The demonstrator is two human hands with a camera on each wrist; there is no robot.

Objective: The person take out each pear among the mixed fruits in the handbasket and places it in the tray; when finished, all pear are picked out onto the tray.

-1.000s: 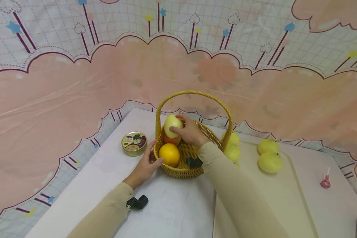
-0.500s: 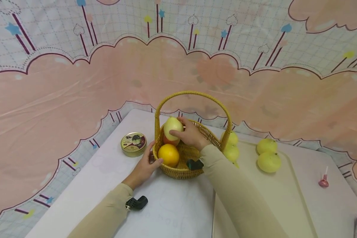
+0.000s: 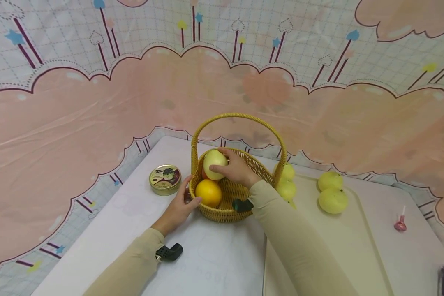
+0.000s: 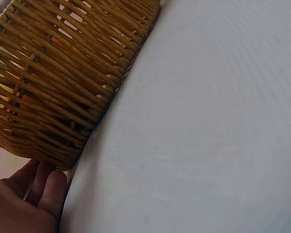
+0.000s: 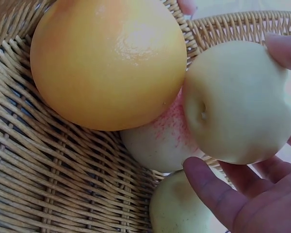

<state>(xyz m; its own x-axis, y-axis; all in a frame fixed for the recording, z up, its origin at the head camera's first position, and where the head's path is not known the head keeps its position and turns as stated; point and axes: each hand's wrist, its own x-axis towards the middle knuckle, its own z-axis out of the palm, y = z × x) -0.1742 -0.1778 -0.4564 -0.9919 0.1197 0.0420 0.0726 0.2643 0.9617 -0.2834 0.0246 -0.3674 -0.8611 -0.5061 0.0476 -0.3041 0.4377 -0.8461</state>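
A patterned cloth backdrop of pink clouds closes off the far side of a white tabletop, on which we find a wicker basket near the middle. We note the right hand inside the basket, thumb and fingers spread only to the width of a pale fruit and curled firmly about its sides. This fruit is at the far left of the basket, above a red-blushed fruit; whether the two touch we cannot tell. The left hand grips the near left wall, thumb at the rim and fingers outside, which we judge is to steady the basket. An orange fruit sits at the near left, and a lower pale fruit shows in the right wrist view. The tall handle arches over the basket, limiting access from above, and its right foot partly hides two yellow fruits. The right sleeve crosses a cream tray bearing a far pair of fruits. We also record a round tin left of the basket and a lollipop at the far right.
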